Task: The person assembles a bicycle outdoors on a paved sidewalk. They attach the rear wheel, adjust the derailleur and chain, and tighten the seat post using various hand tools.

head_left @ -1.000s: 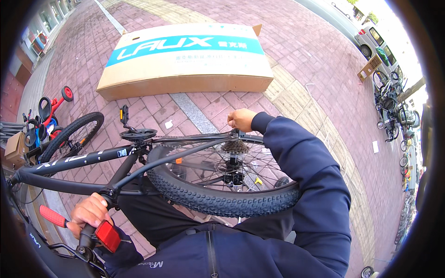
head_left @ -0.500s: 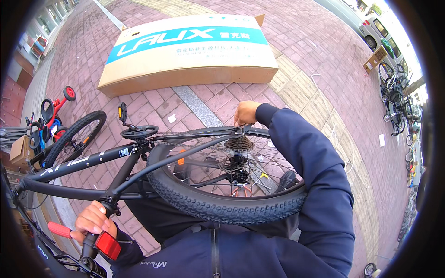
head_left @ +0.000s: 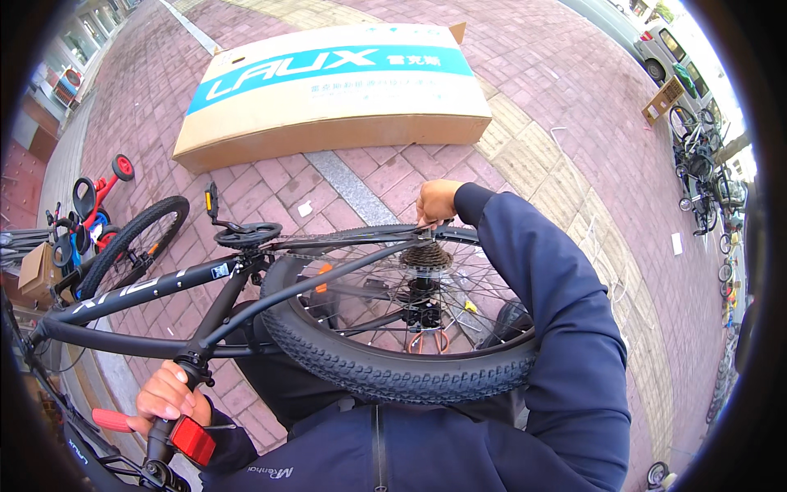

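Note:
A black bicycle frame (head_left: 156,284) lies across my front with its rear wheel (head_left: 369,371) over my legs. My left hand (head_left: 168,395) is closed round the black seat post, below the frame joint. A red handle (head_left: 112,420) sticks out from under that hand. Beside the hand, a red reflector (head_left: 193,441) sits on the post, and a thin metal rod shows past it. My right hand (head_left: 437,202) has its fingers pinched together at the rear axle end, just above the cassette (head_left: 426,256). What lies between those fingertips is hidden.
A large cardboard box (head_left: 328,131) lies on the brick paving beyond the bicycle. The front wheel (head_left: 135,246), a small cardboard box (head_left: 39,271) and a red child's bike (head_left: 102,193) are at left. Parked bicycles (head_left: 697,164) and a van (head_left: 664,53) stand far right.
The rear wheel's lower edge has shifted slightly down and left. My right hand has moved a little at the axle, still pinched. My left hand stays on the seat post.

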`<state>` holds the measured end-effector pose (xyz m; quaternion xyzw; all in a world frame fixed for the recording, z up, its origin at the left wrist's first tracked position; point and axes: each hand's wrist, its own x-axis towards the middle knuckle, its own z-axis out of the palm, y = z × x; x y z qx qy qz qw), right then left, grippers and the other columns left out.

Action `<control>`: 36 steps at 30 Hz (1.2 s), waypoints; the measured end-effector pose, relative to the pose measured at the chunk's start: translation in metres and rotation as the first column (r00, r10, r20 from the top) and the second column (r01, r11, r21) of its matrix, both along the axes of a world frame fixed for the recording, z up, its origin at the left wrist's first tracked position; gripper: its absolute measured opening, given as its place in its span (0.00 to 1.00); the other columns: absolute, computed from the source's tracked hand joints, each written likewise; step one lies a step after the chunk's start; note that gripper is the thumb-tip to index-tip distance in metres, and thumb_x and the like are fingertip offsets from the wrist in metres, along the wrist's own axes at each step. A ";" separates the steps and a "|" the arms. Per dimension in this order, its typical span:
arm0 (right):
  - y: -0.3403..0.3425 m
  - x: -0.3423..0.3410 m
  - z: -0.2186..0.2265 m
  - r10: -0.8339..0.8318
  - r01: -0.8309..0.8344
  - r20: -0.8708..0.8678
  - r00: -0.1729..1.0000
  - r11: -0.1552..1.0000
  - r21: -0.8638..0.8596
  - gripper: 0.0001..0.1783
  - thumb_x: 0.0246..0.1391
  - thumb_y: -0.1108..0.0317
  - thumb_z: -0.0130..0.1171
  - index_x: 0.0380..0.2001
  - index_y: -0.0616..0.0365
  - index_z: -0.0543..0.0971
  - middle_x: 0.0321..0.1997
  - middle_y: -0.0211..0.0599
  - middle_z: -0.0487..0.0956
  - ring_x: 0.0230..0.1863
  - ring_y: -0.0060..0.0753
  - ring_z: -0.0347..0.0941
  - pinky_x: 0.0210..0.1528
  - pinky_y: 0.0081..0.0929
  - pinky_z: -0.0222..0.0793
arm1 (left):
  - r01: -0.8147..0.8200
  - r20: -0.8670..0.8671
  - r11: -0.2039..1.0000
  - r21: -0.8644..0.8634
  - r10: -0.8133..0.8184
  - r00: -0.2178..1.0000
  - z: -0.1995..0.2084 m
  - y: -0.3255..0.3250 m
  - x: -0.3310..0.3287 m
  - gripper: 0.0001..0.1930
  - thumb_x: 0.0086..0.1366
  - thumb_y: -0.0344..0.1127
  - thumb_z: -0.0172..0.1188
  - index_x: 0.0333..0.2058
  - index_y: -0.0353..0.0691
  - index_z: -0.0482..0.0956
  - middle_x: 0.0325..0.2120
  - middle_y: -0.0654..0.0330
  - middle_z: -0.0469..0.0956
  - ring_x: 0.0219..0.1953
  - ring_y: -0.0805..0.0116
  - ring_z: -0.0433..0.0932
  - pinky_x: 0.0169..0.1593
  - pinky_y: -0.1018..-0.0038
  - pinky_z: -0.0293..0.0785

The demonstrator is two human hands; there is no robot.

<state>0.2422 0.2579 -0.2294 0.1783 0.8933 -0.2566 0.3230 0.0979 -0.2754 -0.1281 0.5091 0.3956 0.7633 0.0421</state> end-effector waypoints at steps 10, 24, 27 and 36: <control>-0.005 0.028 -0.003 -0.146 0.140 -0.117 0.982 0.988 -0.059 0.10 0.53 0.58 0.69 0.32 0.53 0.89 0.26 0.33 0.86 0.29 0.30 0.83 0.35 0.32 0.77 | -0.012 0.034 1.000 0.005 0.012 0.999 0.000 -0.004 0.001 0.33 0.80 0.59 0.31 0.26 0.46 0.75 0.17 0.62 0.76 0.20 0.69 0.71 0.43 0.65 0.64; -0.014 0.047 -0.007 -0.076 0.079 -0.235 0.969 0.997 0.001 0.13 0.55 0.58 0.70 0.37 0.56 0.88 0.31 0.41 0.86 0.36 0.40 0.83 0.42 0.39 0.75 | -0.178 0.097 0.984 0.010 0.177 0.980 0.000 0.002 0.013 0.30 0.81 0.57 0.33 0.31 0.45 0.78 0.22 0.61 0.77 0.25 0.69 0.74 0.47 0.65 0.65; -0.009 0.037 -0.006 -0.024 0.038 -0.210 0.977 0.997 0.060 0.12 0.56 0.57 0.67 0.33 0.53 0.88 0.25 0.32 0.85 0.32 0.33 0.83 0.39 0.37 0.75 | -0.630 0.297 0.773 0.072 0.586 0.754 -0.028 0.011 0.037 0.24 0.79 0.54 0.42 0.46 0.40 0.80 0.36 0.56 0.78 0.38 0.63 0.76 0.57 0.61 0.66; -0.005 0.022 0.005 0.134 -0.105 -0.199 0.971 0.983 0.152 0.13 0.57 0.56 0.65 0.30 0.53 0.88 0.23 0.27 0.85 0.29 0.28 0.84 0.37 0.32 0.77 | -0.053 0.105 0.828 -0.559 0.133 0.986 -0.081 0.013 0.123 0.09 0.70 0.34 0.62 0.35 0.33 0.80 0.17 0.55 0.78 0.16 0.68 0.75 0.21 0.75 0.70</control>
